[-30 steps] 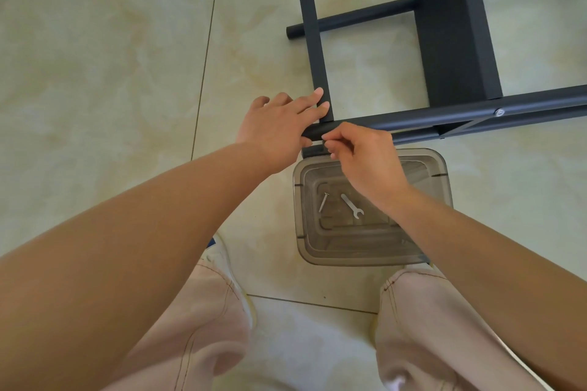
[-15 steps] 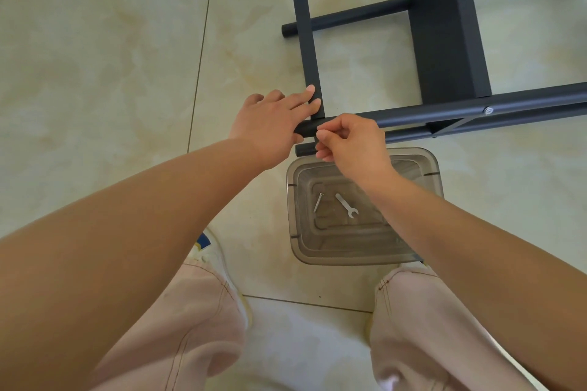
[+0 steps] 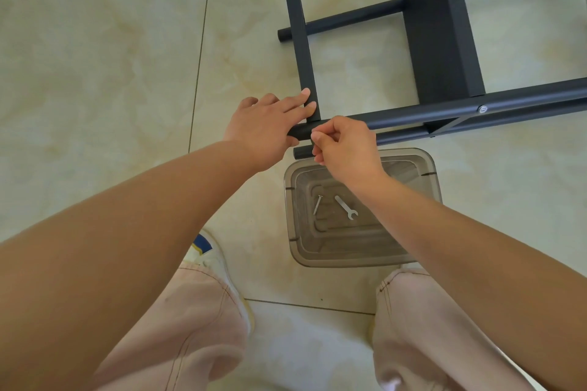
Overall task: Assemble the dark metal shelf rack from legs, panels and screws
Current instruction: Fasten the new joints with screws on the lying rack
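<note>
Rack parts lie on the pale tiled floor [image 3: 95, 73] in front of a person crouched over them. Nearest are two knees in light pink trousers [image 3: 197, 320] and a white shoe [image 3: 206, 259] on the left foot. Just beyond the knees sits a clear plastic tub [image 3: 425, 165], and on its bottom lie a single screw [image 3: 317, 205] and a small flat spanner [image 3: 345, 207], a little apart from each other. Above the tub's far rim the right hand [image 3: 347, 149] has its fingers curled, thumb and forefinger pinched together at the end of the near leg [image 3: 444, 113]; what it pinches is too small to make out. The left hand [image 3: 270, 128] rests beside it on that same leg end, fingers straight and laid against the thin cross panel [image 3: 300, 41] where it meets the leg. A second leg end [image 3: 301, 152] pokes out just below. Farther along the near leg a screw head [image 3: 482, 109] shows beside the broad dark shelf panel [image 3: 441, 41], which stands on edge. Two more legs [image 3: 343, 22] lie beyond, well apart from the hands.
</note>
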